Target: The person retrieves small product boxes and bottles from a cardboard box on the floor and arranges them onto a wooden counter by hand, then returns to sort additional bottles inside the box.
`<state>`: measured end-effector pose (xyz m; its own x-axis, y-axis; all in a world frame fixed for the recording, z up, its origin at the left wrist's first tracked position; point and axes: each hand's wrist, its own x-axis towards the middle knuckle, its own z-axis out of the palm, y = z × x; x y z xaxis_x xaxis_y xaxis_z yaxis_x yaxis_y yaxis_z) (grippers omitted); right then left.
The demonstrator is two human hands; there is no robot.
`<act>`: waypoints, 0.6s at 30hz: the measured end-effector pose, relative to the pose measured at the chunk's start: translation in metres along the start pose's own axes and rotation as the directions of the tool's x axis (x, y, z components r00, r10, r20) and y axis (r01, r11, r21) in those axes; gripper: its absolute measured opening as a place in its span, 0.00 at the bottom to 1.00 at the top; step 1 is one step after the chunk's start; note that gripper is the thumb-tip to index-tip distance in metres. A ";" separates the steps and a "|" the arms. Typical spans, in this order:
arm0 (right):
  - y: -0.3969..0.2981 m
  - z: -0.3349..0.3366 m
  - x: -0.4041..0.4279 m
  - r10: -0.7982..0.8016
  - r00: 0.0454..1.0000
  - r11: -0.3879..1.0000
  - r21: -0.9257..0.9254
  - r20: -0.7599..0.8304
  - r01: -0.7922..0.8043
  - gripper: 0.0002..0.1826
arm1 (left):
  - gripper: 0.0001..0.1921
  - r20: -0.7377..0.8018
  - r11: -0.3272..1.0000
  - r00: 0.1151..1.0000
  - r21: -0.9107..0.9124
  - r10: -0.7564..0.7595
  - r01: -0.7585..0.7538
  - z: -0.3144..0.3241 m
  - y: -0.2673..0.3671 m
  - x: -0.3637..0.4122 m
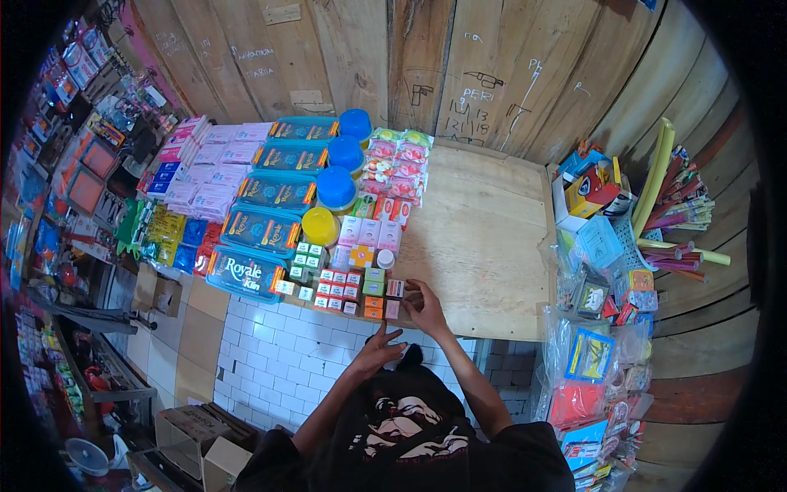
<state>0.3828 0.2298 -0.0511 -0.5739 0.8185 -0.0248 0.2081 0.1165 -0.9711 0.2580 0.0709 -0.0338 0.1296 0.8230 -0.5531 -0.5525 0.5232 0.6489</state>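
Note:
My right hand (425, 312) rests at the front of the plywood table (486, 246), its fingers bent and apart. Its fingertips are beside a small white-and-dark carton (395, 288) and a pink carton (391, 309); whether they touch is too small to tell. Just off the front edge is my left hand (376, 352), fingers spread, with nothing in it. Left of the right hand stand green cartons (374, 281), orange cartons (373, 306) and red-and-white cartons (336, 289) in tight rows. A white-capped bottle (385, 259) stands behind them.
Teal Royale packs (246, 273), blue-lidded tubs (336, 186), a yellow-lidded tub (320, 226), pink sachets (409, 167) and lilac boxes (212, 200) cover the table's left half. Bagged goods (590, 353) and a basket (639, 237) line the right side. Cardboard boxes (190, 430) lie lower left.

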 end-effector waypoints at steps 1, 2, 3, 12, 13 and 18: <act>0.000 0.000 -0.001 -0.034 0.999 0.999 -0.005 -0.030 0.034 0.27 | 0.51 0.006 1.000 1.000 -0.005 0.006 -0.006 0.001 0.001 -0.002; 0.001 0.000 -0.004 -0.025 0.998 1.000 -0.021 -0.055 0.024 0.26 | 0.52 0.006 1.000 1.000 0.015 0.001 -0.001 0.001 0.002 -0.003; 0.002 0.000 -0.008 -0.069 0.996 0.998 -0.012 -0.064 0.069 0.26 | 0.52 0.003 0.999 1.000 0.039 -0.008 0.007 0.001 0.003 -0.003; 0.040 0.016 -0.080 0.021 0.947 0.997 0.080 -0.320 0.005 0.11 | 0.27 0.186 0.917 0.944 0.349 -0.272 0.196 -0.030 -0.008 0.007; 0.044 0.019 -0.091 0.029 0.936 0.997 0.080 -0.351 -0.001 0.11 | 0.27 0.204 0.908 0.937 0.372 -0.283 0.193 -0.037 -0.010 0.013; 0.069 0.048 -0.144 0.252 0.952 0.953 -0.126 -0.173 -0.275 0.14 | 0.22 0.273 0.634 0.837 0.766 -0.474 0.109 -0.084 -0.019 0.042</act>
<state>0.4419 0.0937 -0.1261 -0.3572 0.9060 -0.2272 0.4559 -0.0432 -0.8890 0.2045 0.0769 -0.1137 0.5955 0.5014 -0.6277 0.2948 0.5905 0.7513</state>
